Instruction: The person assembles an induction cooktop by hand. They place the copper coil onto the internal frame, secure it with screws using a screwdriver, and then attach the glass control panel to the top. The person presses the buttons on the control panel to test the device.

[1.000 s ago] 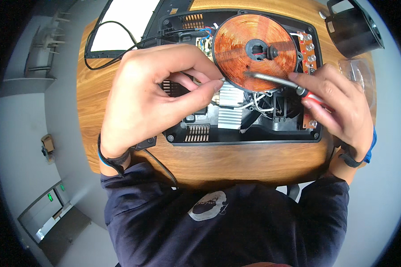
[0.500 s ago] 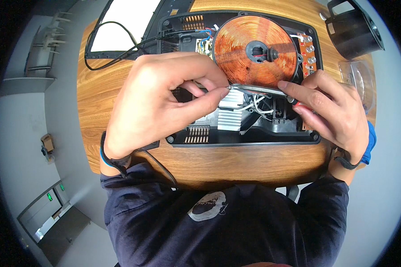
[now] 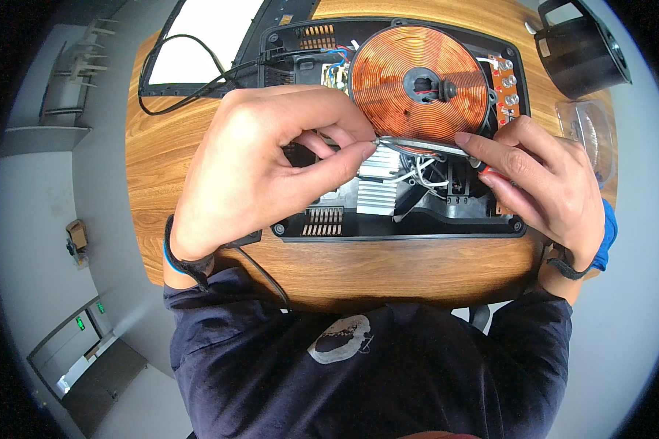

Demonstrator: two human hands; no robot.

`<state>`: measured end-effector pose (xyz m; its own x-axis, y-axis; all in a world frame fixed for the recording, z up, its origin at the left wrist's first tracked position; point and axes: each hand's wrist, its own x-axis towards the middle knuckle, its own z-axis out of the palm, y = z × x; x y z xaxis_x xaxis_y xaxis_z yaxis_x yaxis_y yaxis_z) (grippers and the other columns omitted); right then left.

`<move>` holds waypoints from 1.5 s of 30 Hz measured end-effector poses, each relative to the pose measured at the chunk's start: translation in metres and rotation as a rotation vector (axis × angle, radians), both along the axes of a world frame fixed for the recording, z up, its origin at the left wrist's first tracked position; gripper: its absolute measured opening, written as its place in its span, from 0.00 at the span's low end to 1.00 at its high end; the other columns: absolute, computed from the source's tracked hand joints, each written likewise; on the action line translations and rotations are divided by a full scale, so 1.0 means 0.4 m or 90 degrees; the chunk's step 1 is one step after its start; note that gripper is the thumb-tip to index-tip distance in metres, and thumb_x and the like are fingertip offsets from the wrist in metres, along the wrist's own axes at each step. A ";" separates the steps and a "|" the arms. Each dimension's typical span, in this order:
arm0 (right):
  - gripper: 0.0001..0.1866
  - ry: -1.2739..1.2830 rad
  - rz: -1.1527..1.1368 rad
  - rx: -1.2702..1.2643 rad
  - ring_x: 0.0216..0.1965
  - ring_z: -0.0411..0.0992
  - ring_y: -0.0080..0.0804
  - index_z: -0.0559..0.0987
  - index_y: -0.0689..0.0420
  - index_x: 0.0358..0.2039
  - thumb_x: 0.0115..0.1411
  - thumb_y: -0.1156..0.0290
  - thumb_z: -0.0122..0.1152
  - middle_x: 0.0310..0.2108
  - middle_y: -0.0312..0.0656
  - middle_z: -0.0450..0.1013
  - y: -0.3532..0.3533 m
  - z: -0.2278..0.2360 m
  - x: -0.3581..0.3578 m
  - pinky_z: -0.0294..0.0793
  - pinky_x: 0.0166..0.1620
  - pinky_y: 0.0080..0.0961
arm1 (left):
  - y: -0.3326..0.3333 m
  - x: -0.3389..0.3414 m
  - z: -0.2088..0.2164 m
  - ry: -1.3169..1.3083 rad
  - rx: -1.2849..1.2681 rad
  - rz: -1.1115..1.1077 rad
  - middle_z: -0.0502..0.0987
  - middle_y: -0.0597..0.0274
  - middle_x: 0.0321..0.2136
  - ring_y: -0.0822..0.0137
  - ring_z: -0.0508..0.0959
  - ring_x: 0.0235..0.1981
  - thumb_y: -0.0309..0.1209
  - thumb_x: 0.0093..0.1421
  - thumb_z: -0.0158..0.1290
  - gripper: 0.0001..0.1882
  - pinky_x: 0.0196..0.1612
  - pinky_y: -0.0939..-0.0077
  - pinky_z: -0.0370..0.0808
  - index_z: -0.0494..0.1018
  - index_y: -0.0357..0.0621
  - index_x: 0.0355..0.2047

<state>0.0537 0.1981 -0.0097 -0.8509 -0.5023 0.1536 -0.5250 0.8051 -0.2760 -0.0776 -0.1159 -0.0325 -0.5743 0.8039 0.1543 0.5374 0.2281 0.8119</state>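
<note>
1. Round wooden bench (image 3: 198, 139): opened black plastic cooker housing (image 3: 403, 228) sits at centre, toward the far edge.
2. Flat copper-wound coil disc (image 3: 417, 80) lies in housing's far half.
3. Left hand (image 3: 263, 168) pinches thin steel tool shaft (image 3: 425, 145) at its tip; right hand (image 3: 542, 183) grips its red-handled end. Best keep shaft level, off the windings.

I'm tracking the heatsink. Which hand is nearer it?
Left. The left hand has its fingertips just above the heatsink; the right hand is off to its right.
</note>
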 end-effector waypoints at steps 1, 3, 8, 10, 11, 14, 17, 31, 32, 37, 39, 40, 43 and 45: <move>0.21 -0.005 -0.002 -0.002 0.31 0.81 0.39 0.89 0.57 0.61 0.67 0.73 0.75 0.37 0.43 0.77 0.001 0.001 0.001 0.83 0.34 0.40 | 0.000 0.000 0.000 0.000 0.001 0.001 0.92 0.55 0.41 0.69 0.91 0.39 0.19 0.65 0.71 0.06 0.42 0.77 0.88 0.89 0.32 0.41; 0.21 0.008 -0.006 0.003 0.31 0.81 0.39 0.89 0.57 0.61 0.67 0.73 0.75 0.37 0.43 0.77 0.005 0.002 0.002 0.83 0.34 0.40 | 0.000 0.000 -0.001 -0.002 0.002 0.003 0.91 0.55 0.41 0.69 0.91 0.39 0.19 0.65 0.71 0.06 0.42 0.77 0.88 0.89 0.33 0.41; 0.22 0.002 0.002 0.003 0.31 0.81 0.39 0.89 0.57 0.61 0.67 0.74 0.75 0.37 0.43 0.77 0.006 0.002 0.001 0.83 0.34 0.40 | 0.002 0.002 -0.001 -0.001 0.003 0.002 0.91 0.55 0.40 0.69 0.91 0.38 0.19 0.65 0.71 0.05 0.41 0.76 0.88 0.89 0.32 0.41; 0.22 -0.006 0.004 0.003 0.31 0.81 0.39 0.89 0.57 0.61 0.66 0.74 0.75 0.37 0.43 0.77 0.000 0.000 0.001 0.83 0.34 0.40 | 0.002 -0.001 -0.002 0.013 0.002 -0.009 0.91 0.55 0.40 0.68 0.91 0.38 0.19 0.65 0.71 0.05 0.41 0.76 0.88 0.89 0.32 0.41; 0.22 -0.003 0.003 0.008 0.31 0.81 0.39 0.89 0.57 0.61 0.66 0.74 0.76 0.37 0.43 0.77 -0.001 0.000 0.002 0.83 0.34 0.40 | 0.003 -0.002 -0.003 0.021 0.001 -0.014 0.91 0.54 0.40 0.68 0.90 0.38 0.19 0.65 0.71 0.05 0.41 0.76 0.88 0.89 0.32 0.41; 0.21 0.008 0.006 0.016 0.31 0.81 0.40 0.89 0.57 0.60 0.66 0.74 0.76 0.37 0.43 0.77 -0.003 -0.001 0.002 0.83 0.34 0.40 | 0.005 0.003 0.000 0.008 0.008 -0.002 0.91 0.54 0.39 0.67 0.90 0.37 0.19 0.65 0.71 0.05 0.40 0.75 0.87 0.88 0.32 0.41; 0.21 0.013 0.011 0.019 0.31 0.81 0.41 0.89 0.57 0.60 0.66 0.74 0.76 0.37 0.43 0.76 -0.008 0.000 0.001 0.83 0.34 0.41 | 0.000 0.004 -0.003 0.019 0.002 -0.003 0.91 0.54 0.39 0.67 0.90 0.37 0.19 0.64 0.71 0.05 0.40 0.75 0.87 0.88 0.32 0.40; 0.22 -0.055 0.007 -0.002 0.31 0.81 0.47 0.86 0.59 0.63 0.70 0.70 0.73 0.36 0.46 0.79 -0.005 -0.022 -0.003 0.82 0.35 0.43 | -0.008 -0.012 -0.015 0.127 -0.062 -0.066 0.90 0.50 0.39 0.52 0.91 0.39 0.25 0.67 0.70 0.08 0.44 0.62 0.87 0.88 0.34 0.44; 0.22 -0.052 0.004 -0.002 0.31 0.81 0.47 0.86 0.59 0.63 0.70 0.70 0.73 0.36 0.46 0.79 -0.004 -0.025 -0.003 0.82 0.35 0.43 | -0.012 -0.014 -0.012 0.125 -0.085 -0.069 0.91 0.50 0.41 0.54 0.92 0.40 0.25 0.67 0.70 0.09 0.46 0.64 0.87 0.88 0.33 0.44; 0.23 -0.064 -0.013 -0.012 0.32 0.81 0.48 0.85 0.60 0.63 0.69 0.71 0.74 0.36 0.48 0.79 -0.004 -0.020 -0.003 0.81 0.35 0.42 | -0.021 -0.039 -0.016 0.177 -0.089 -0.089 0.91 0.50 0.44 0.46 0.91 0.45 0.30 0.69 0.69 0.11 0.51 0.59 0.87 0.88 0.33 0.47; 0.23 -0.072 -0.023 -0.022 0.34 0.81 0.50 0.85 0.60 0.63 0.68 0.72 0.75 0.37 0.48 0.79 0.000 -0.021 -0.004 0.80 0.37 0.43 | -0.035 -0.048 -0.020 0.197 -0.093 -0.088 0.91 0.49 0.45 0.45 0.91 0.46 0.30 0.70 0.68 0.12 0.51 0.59 0.87 0.88 0.33 0.47; 0.24 -0.077 -0.030 -0.026 0.34 0.81 0.51 0.85 0.60 0.63 0.68 0.72 0.75 0.37 0.49 0.78 0.003 -0.021 -0.003 0.80 0.38 0.43 | -0.052 -0.061 -0.014 0.190 -0.152 -0.107 0.90 0.47 0.50 0.43 0.89 0.52 0.30 0.72 0.66 0.14 0.56 0.55 0.86 0.86 0.34 0.52; 0.22 -0.091 -0.072 -0.039 0.37 0.83 0.51 0.86 0.52 0.63 0.70 0.67 0.74 0.40 0.45 0.80 0.010 -0.020 -0.004 0.84 0.39 0.44 | -0.076 -0.065 -0.005 0.231 -0.197 -0.138 0.86 0.45 0.58 0.41 0.87 0.58 0.30 0.73 0.65 0.17 0.61 0.52 0.84 0.84 0.36 0.58; 0.23 -0.103 -0.107 -0.043 0.40 0.84 0.53 0.85 0.55 0.62 0.67 0.69 0.77 0.42 0.47 0.80 0.009 -0.017 0.000 0.84 0.42 0.43 | -0.099 -0.058 -0.009 0.202 -0.248 -0.177 0.79 0.45 0.69 0.39 0.81 0.66 0.32 0.71 0.66 0.25 0.68 0.49 0.80 0.79 0.40 0.67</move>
